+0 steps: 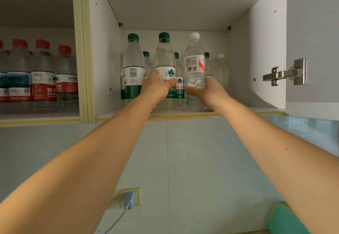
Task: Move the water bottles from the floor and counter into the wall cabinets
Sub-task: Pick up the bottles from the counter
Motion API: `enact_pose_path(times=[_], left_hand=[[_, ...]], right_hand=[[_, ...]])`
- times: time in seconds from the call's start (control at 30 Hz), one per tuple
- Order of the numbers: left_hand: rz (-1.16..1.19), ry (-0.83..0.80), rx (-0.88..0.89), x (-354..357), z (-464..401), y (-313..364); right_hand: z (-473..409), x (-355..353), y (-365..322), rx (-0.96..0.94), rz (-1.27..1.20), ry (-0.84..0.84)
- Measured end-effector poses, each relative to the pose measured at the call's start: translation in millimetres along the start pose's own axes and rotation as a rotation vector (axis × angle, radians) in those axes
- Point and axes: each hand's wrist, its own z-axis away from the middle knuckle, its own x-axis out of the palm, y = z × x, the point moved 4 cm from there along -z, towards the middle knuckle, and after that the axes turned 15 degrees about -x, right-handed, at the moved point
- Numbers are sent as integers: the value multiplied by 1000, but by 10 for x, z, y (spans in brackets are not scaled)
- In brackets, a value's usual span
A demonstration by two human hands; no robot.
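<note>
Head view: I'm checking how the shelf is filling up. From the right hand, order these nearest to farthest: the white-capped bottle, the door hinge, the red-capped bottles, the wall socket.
1. White-capped bottle, in the right hand.
2. Door hinge, to the right on the open door.
3. Wall socket, below on the wall.
4. Red-capped bottles, in the left compartment.

Rear bottles (221, 68) mostly hidden, blurry

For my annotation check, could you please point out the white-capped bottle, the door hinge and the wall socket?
White-capped bottle (194, 64): head view, on its label.
Door hinge (283, 74): head view, on its metal arm.
Wall socket (134, 196): head view, on its plate.
</note>
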Motion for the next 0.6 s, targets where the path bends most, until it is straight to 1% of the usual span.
enact_pose_path(times=[0.07, 0.1, 0.17, 0.27, 0.4, 0.5, 0.57, 0.6], left_hand=[[-9, 18, 1, 13, 46, 8], [-29, 29, -1, 20, 83, 7], [-105, 40, 1, 17, 160, -10], [-197, 55, 51, -43, 309, -60], [-188, 160, 187, -193, 601, -93], [-69, 186, 374, -303, 921, -175], [-4, 214, 506, -357, 1192, -327], [8, 225, 541, -363, 1314, -448]], right_hand=[[42, -27, -23, -1, 67, 13], [71, -47, -39, -5, 92, 52], [132, -85, -100, -51, 130, 184], [278, -123, -267, -214, 200, 375], [680, -120, -451, -484, 180, 523], [1154, -43, -453, -596, 161, 571], [1513, 65, -367, -618, 118, 537], [1703, 135, -296, -606, 99, 500]])
